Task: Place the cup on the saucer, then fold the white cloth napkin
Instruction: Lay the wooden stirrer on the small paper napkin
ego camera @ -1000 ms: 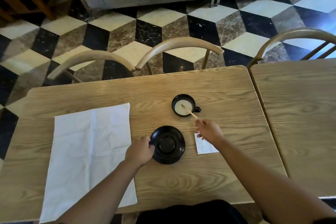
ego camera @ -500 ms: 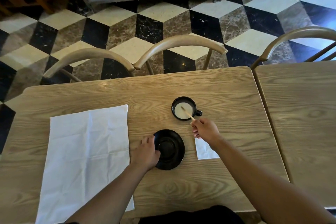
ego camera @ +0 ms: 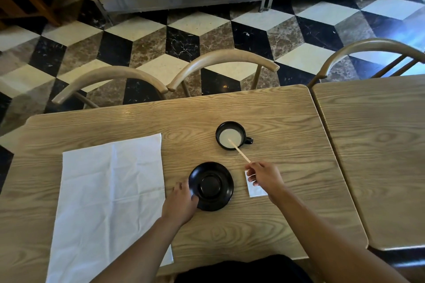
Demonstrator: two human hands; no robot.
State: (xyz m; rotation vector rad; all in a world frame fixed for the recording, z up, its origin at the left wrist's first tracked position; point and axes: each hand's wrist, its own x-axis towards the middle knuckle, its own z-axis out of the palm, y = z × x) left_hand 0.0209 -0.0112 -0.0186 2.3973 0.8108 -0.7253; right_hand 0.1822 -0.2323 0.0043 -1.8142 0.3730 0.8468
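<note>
The thin, pale wooden stirring stick is pinched at its near end between the thumb and fingertips of the right hand, the remaining fingers being curled loosely under the palm. The far end of the stick is dipped in the milky, pale liquid filling the small black ceramic cup, so the grip appears to be meant for stirring or for lifting the stick clear before the cup is moved. The left hand is laid at the near-left rim of the round black glossy saucer, with fingers closed lightly over the edge; the saucer is presumably steadied or positioned in this way to receive the cup. The saucer's sunken centre is left bare.

The cup is stood on the light wood-grain table, apart from the saucer and beyond it, with its handle turned to the right. The first step is therefore judged not yet done. A small white paper square, perhaps a sachet or slip, is partly covered by the right hand, just beside the saucer.

To the left, the large white cloth napkin is spread flat and unfolded, creased in a grid, with its near edge overhanging the table; it is untouched, well placed for folding afterwards.

Beyond the table, curved tan chair backs are tucked in over a chequered marble floor.
</note>
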